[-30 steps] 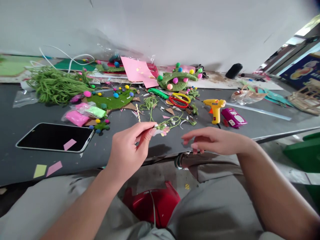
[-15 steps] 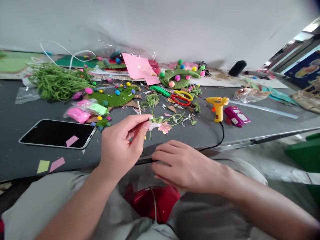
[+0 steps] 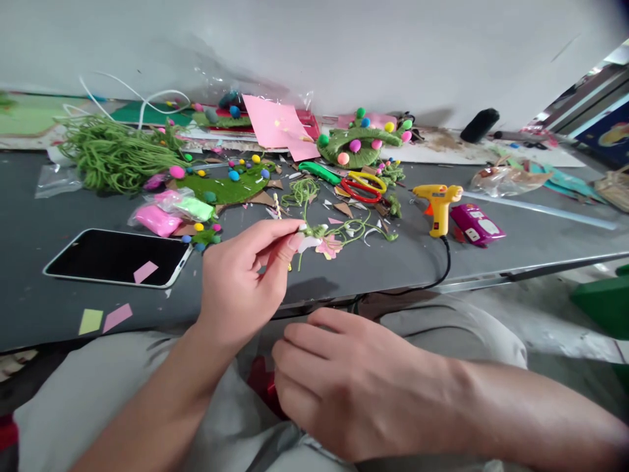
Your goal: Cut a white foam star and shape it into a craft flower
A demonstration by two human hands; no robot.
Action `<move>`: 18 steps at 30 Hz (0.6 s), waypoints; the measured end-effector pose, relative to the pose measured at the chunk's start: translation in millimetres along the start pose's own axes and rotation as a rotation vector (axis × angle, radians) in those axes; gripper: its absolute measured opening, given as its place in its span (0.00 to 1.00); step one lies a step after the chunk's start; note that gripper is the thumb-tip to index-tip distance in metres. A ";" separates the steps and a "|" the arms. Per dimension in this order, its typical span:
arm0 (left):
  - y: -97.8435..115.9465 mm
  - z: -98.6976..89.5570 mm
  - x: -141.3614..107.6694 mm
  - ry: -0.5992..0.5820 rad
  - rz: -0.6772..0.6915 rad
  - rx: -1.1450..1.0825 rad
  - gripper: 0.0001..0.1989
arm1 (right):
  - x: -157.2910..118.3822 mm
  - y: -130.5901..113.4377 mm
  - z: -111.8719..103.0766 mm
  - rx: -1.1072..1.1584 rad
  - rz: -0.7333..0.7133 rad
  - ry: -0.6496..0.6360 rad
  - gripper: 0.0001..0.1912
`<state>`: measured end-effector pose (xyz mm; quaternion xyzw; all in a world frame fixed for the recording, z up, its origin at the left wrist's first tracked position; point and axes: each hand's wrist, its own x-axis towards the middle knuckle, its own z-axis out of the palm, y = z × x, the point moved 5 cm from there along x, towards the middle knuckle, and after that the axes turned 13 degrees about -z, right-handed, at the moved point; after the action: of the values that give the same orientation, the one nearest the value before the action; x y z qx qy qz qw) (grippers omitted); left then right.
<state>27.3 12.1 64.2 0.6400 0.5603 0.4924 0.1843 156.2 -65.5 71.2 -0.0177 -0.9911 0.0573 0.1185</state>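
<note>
My left hand [image 3: 246, 278] pinches a small piece of green yarn [image 3: 314, 231] between thumb and forefinger, just above the table's front edge. A white petal-like scrap [image 3: 308, 244] shows under the yarn by my thumb. Behind it lie a pink paper flower [image 3: 329, 246] and loose green strands [image 3: 358, 229]; whether they join the held piece I cannot tell. Low over my lap, my right hand [image 3: 339, 380] is closed, back upward, fingers curled under. Its fingertips are hidden, and so is anything in them.
Scissors with red and yellow handles [image 3: 363, 189], a green-handled cutter [image 3: 319, 172] and paper scraps lie beyond my hands. A yellow glue gun [image 3: 439, 206] and purple packet [image 3: 476, 224] are to the right. A phone [image 3: 118, 259] and green yarn bundle [image 3: 120, 154] lie left.
My right hand has dropped down and back toward my lap, away from the left. My left hand still pinches the green yarn piece. The view has shifted slightly.
</note>
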 end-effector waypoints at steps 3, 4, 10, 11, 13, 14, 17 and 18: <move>-1.2 -0.5 0.1 0.006 -0.008 -0.003 0.09 | -0.2 -2.2 -6.6 0.020 -0.003 -0.008 0.14; -1.4 -0.4 0.0 0.003 -0.004 -0.001 0.09 | -0.3 -3.1 -9.9 0.016 -0.013 -0.010 0.14; -1.3 -0.2 0.2 -0.006 -0.006 0.015 0.08 | 0.6 -9.5 -28.1 -0.077 -0.060 0.066 0.14; -1.5 0.1 0.4 -0.010 -0.014 0.011 0.08 | -0.9 -6.1 -28.2 -0.072 -0.023 0.064 0.13; -2.6 0.8 0.9 -0.023 -0.034 0.002 0.07 | -8.5 10.4 -28.3 -0.039 0.130 0.074 0.10; -3.1 1.3 1.1 -0.030 -0.038 -0.005 0.07 | -14.8 22.7 -29.2 -0.015 0.230 0.099 0.10; -4.2 2.6 1.1 -0.039 -0.025 -0.028 0.08 | -44.3 68.4 -40.1 0.001 0.612 0.345 0.16; -4.3 2.9 0.9 -0.034 -0.015 -0.028 0.08 | -52.1 79.7 -43.3 0.003 0.658 0.423 0.14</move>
<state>27.4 15.2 59.9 0.6415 0.5548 0.4878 0.2066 218.7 15.8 91.5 -0.3458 -0.8862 0.0886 0.2955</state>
